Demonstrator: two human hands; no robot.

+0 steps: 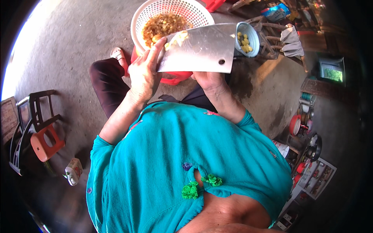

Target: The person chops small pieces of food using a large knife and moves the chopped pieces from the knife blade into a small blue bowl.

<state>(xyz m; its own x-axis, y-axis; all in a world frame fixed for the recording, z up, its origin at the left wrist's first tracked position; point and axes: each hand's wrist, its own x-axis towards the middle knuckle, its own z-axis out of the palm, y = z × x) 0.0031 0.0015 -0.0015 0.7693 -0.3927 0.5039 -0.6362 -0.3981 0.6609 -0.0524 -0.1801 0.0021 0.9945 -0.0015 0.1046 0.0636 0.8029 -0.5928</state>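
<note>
A broad steel cleaver lies nearly flat before me, with pale yellow scraps stuck to its blade. My left hand grips its left end, one finger laid along the blade's edge; the handle itself is hidden. Below the blade's near edge, my right hand reaches underneath, its fingers covered by the steel. Beyond the blade stands a white perforated plastic colander holding chopped brownish-yellow pieces. A rounded orange-brown item shows beside my left fingertip; what it is, I cannot tell.
Under the colander is a red plastic stool. To the right, a light-blue basket holds several yellow oval pieces, near a wooden chair with a grey cloth. An orange stool and a white jug are at left.
</note>
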